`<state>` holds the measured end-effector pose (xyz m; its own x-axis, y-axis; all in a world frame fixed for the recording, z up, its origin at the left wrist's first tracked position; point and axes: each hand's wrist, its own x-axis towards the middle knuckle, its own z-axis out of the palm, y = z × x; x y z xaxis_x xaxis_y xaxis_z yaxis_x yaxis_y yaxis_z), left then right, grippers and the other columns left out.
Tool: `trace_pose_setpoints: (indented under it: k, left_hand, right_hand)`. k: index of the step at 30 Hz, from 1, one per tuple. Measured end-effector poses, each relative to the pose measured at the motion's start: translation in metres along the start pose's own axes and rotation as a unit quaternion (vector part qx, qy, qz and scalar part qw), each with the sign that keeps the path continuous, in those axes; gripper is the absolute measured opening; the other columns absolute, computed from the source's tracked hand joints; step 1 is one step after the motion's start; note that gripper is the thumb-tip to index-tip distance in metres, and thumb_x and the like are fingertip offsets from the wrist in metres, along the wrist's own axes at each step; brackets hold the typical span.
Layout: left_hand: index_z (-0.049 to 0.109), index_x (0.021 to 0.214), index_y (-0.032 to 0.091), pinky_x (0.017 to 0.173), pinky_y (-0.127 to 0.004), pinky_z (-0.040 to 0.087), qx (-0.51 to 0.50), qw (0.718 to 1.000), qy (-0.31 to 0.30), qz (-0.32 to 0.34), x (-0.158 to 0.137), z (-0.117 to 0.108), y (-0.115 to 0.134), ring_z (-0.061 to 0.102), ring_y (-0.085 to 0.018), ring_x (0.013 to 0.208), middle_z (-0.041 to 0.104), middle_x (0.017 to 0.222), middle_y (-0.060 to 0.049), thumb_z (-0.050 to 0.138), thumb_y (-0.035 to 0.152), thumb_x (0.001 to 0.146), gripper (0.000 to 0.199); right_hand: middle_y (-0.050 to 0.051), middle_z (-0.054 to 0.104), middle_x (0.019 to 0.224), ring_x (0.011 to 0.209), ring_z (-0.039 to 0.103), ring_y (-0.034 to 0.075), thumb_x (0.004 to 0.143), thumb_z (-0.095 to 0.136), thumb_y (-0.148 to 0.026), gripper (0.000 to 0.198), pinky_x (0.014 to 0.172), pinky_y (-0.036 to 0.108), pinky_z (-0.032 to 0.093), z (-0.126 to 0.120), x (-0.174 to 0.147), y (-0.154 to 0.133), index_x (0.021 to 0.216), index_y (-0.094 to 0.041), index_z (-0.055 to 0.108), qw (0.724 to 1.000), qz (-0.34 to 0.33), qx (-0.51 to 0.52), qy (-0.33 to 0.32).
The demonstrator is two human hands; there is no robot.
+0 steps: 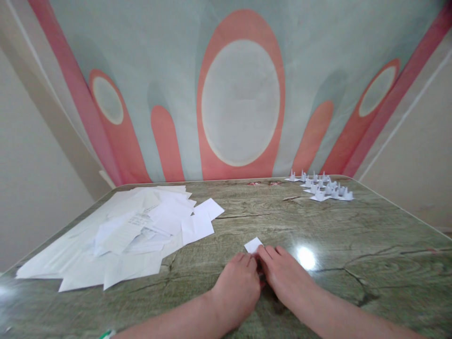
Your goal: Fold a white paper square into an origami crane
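Note:
A small folded piece of white paper (253,245) lies at the near middle of the table, one corner pointing away from me. My left hand (240,280) is closed on its near left side, fingers curled against the paper. From the right, my right hand (278,267) presses its bent fingers on the near right edge. Both hands nearly meet over the paper, so its lower part and the fingertips are hidden.
On the left of the wood-patterned table (353,235) spreads a heap of loose white sheets (141,226), some with writing. Several folded paper cranes (326,188) stand at the far right. A patterned backdrop (243,103) rises behind the far edge.

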<state>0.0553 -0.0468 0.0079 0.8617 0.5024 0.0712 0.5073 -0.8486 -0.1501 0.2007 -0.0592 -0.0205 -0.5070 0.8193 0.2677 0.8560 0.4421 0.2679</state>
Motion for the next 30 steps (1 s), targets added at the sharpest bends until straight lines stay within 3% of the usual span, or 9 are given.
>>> trace_pose_setpoints:
  k: [4, 7, 12, 23, 30]
  left_hand:
    - [0.064, 0.079, 0.016, 0.076, -0.032, 0.045, -0.115, 0.993, -0.002, -0.023, 0.004, -0.005, -0.025, 0.059, -0.02, 0.078, 0.066, 0.08, -0.005, 0.048, 0.021, 0.085, 0.018]
    - [0.064, 0.089, 0.019, 0.083, -0.027, 0.043, -0.222, 0.972, 0.05, -0.063, 0.008, -0.001, -0.046, 0.057, -0.018, 0.091, 0.065, 0.095, -0.003, 0.058, 0.024, 0.079, 0.012]
    - [0.066, 0.088, 0.019, 0.084, -0.024, 0.041, -0.322, 0.941, 0.073, -0.076, 0.01, 0.011, -0.061, 0.059, -0.017, 0.088, 0.067, 0.091, -0.001, 0.065, 0.024, 0.074, 0.015]
    - [0.069, 0.083, 0.018, 0.07, -0.02, 0.045, -0.46, 0.877, 0.084, -0.116, 0.012, 0.028, -0.075, 0.061, -0.013, 0.073, 0.068, 0.082, -0.001, 0.063, 0.021, 0.074, 0.011]
    - [0.069, 0.084, 0.018, 0.07, -0.021, 0.044, -0.46, 0.874, 0.103, -0.116, 0.013, 0.032, -0.076, 0.06, -0.013, 0.073, 0.068, 0.081, -0.001, 0.057, 0.02, 0.079, 0.014]
  right_hand:
    - [0.005, 0.057, 0.076, 0.071, 0.05, 0.021, 0.072, 0.062, -0.01, 0.006, 0.06, 0.034, 0.035, -0.006, 0.005, 0.007, 0.073, -0.015, 0.059, 0.999, -0.012, 0.032, -0.004]
    - [0.006, 0.058, 0.078, 0.074, 0.051, 0.02, 0.075, 0.062, -0.012, 0.002, 0.063, 0.033, 0.035, -0.008, 0.008, 0.015, 0.075, -0.014, 0.062, 0.998, -0.045, 0.04, -0.005]
    - [0.006, 0.059, 0.078, 0.073, 0.051, 0.02, 0.076, 0.061, -0.012, 0.004, 0.064, 0.033, 0.035, -0.001, 0.011, 0.021, 0.077, -0.014, 0.063, 0.997, -0.073, 0.038, 0.009]
    - [0.004, 0.057, 0.078, 0.072, 0.049, 0.019, 0.083, 0.053, -0.014, 0.007, 0.063, 0.033, 0.031, -0.004, 0.016, 0.03, 0.087, -0.015, 0.059, 0.989, -0.134, 0.043, 0.042]
    - [0.003, 0.055, 0.076, 0.072, 0.047, 0.018, 0.089, 0.047, -0.02, 0.013, 0.064, 0.032, 0.029, 0.004, 0.018, 0.032, 0.081, -0.017, 0.058, 0.984, -0.145, 0.073, 0.073]
